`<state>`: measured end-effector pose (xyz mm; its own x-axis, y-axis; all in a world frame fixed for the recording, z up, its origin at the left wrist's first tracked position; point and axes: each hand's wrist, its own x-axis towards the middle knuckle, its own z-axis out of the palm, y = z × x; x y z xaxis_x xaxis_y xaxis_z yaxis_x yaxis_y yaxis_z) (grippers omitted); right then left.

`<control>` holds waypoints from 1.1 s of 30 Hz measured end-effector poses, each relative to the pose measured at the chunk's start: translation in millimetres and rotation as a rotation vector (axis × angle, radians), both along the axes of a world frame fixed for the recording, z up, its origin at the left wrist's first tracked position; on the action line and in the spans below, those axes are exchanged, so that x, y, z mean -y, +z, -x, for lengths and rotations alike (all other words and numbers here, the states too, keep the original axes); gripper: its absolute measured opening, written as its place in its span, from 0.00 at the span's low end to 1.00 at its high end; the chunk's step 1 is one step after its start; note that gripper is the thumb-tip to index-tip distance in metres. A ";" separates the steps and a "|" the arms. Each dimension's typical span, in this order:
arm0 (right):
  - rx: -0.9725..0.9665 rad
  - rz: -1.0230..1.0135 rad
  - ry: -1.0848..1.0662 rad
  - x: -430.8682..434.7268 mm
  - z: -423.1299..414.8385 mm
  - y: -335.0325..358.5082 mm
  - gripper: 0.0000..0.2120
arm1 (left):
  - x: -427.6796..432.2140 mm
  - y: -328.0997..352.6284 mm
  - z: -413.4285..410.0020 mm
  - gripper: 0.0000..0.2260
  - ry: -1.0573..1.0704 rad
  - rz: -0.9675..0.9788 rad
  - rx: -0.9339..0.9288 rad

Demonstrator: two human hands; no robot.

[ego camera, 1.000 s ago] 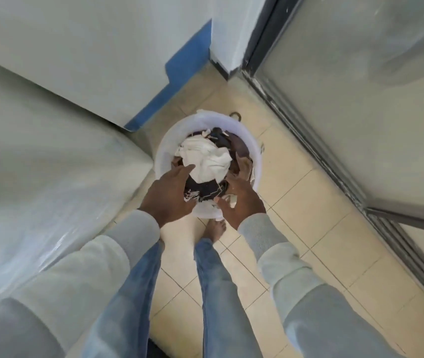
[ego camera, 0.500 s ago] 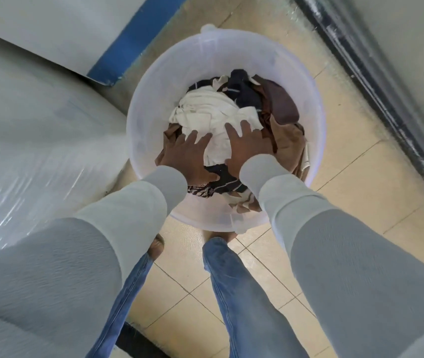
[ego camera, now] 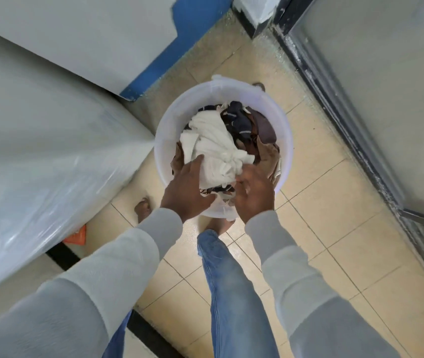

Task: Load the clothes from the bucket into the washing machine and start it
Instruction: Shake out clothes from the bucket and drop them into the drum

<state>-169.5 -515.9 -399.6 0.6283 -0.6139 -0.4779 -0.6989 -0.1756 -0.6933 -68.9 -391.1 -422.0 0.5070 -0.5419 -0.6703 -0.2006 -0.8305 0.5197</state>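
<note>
Clothes (ego camera: 227,140) fill one white plastic bucket (ego camera: 167,130) that stands on the tiled floor (ego camera: 335,228), in the corner between a big white thing wrapped in clear plastic (ego camera: 50,151) on the left and a frosted sliding door (ego camera: 386,86) on the right. One crumpled white piece (ego camera: 213,151) lies on top; a dark blue piece (ego camera: 236,122), a brown one (ego camera: 266,127) and a tan one (ego camera: 267,157) lie behind and beside it. Two hands reach into the bucket from the near side. The left hand (ego camera: 187,188) cups the left edge of the pile, fingers curled along the white piece and thumb spread under it. The right hand (ego camera: 255,193) holds the near right of the pile, fingers curled down into the cloth. Both arms wear grey sleeves. Two bare feet show below the bucket, one (ego camera: 142,206) to its left. One orange scrap (ego camera: 76,235) lies by the wrapped thing
</note>
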 end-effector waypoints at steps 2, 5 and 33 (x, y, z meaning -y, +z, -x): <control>0.062 -0.019 -0.074 -10.0 9.5 46.8 0.08 | -3.8 42.9 6.1 0.45 0.047 0.034 -0.013; 0.077 -0.123 -0.186 -22.1 15.3 125.4 0.08 | -9.8 120.9 12.1 0.44 0.163 0.180 0.004; 0.438 0.000 -0.017 -42.9 43.4 418.2 0.39 | -13.5 474.3 4.7 0.25 -0.201 0.163 0.870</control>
<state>-212.9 -472.9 18.6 0.7617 -0.6255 -0.1687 -0.3418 -0.1669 -0.9248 -73.6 -377.6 52.3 0.6840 -0.7295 -0.0024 -0.7105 -0.6669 0.2246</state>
